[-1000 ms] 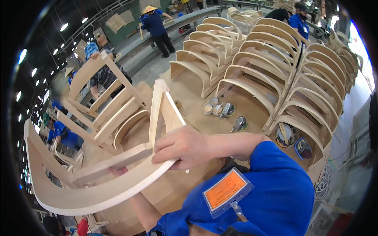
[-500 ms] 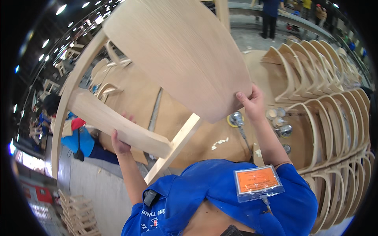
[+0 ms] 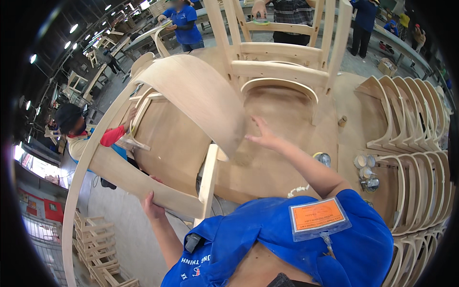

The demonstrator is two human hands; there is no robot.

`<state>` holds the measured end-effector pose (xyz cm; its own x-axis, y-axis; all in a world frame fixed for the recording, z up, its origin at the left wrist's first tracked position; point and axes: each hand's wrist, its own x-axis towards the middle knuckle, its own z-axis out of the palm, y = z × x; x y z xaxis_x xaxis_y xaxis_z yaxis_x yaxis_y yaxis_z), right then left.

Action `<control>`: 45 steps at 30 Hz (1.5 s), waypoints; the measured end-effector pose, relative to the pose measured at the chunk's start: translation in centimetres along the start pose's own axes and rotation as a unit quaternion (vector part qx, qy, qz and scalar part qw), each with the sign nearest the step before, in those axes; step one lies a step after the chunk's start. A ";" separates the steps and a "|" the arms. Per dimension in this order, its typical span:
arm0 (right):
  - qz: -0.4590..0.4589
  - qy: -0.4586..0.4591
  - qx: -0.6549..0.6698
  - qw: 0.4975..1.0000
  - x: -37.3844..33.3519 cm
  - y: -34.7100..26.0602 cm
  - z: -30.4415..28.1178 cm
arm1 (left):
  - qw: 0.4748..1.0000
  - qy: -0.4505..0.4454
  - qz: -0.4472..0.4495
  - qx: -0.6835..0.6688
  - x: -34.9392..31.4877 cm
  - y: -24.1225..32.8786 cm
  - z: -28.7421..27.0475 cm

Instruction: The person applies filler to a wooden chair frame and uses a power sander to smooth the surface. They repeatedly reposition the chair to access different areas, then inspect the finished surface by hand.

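A pale wooden chair frame [image 3: 81, 184] is tilted up in front of me. My left hand [image 3: 154, 206] is closed on its lower curved rail [image 3: 136, 176], thumb on the near face and the other fingers mostly hidden behind. A straight leg [image 3: 208, 174] joins this rail at its right end. Above it arches a broad curved wooden panel [image 3: 198, 91], its right end somewhat blurred. Just right of that end is my right hand [image 3: 263, 136], open with fingers spread and nothing in it; whether the fingertips touch the panel, I cannot tell.
A brown-covered table [image 3: 282, 167] lies beneath. Another chair frame [image 3: 282, 69] stands at its far side; curved parts [image 3: 397, 115] line the right. A sander [image 3: 324, 159] and metal-topped tools [image 3: 367, 172] lie nearby. A co-worker [image 3: 79, 129] is at the left, others farther back.
My right hand has come off the panel's edge and opened. The chair has turned, so its panel shows more edge-on. My left hand still holds the rail. The view has shifted upward.
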<state>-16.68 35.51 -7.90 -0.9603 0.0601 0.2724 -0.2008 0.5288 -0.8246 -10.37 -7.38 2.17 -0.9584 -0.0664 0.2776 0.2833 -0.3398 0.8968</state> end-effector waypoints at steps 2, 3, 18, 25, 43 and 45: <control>0.000 -0.057 0.012 0.998 1.3 1.5 2.2 | 0.999 0.033 0.016 0.021 4.8 -1.7 -1.3; -0.004 -0.081 0.018 0.997 1.5 2.4 3.2 | 0.998 0.039 0.025 0.029 7.5 -2.6 -2.0; 0.377 -0.059 -0.004 0.924 -6.7 10.6 3.4 | 0.939 -0.061 -0.133 0.311 57.0 -18.8 4.1; 0.467 0.001 -0.006 0.884 -11.3 9.1 2.8 | 0.711 -0.045 0.040 0.701 68.1 -30.7 15.2; 0.606 -0.004 -0.137 0.784 -29.0 8.7 0.3 | 0.769 -0.146 0.192 0.592 53.9 -33.9 14.6; 0.624 0.033 -0.099 0.774 -30.9 8.4 0.5 | 0.918 -0.119 -0.050 0.375 44.2 -35.5 15.1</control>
<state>11.17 37.65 -23.50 -0.3692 0.6679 -0.6462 0.9157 0.1427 -0.3758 -62.26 15.86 -12.18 -0.9717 0.1669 0.1674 0.2232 0.4146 0.8822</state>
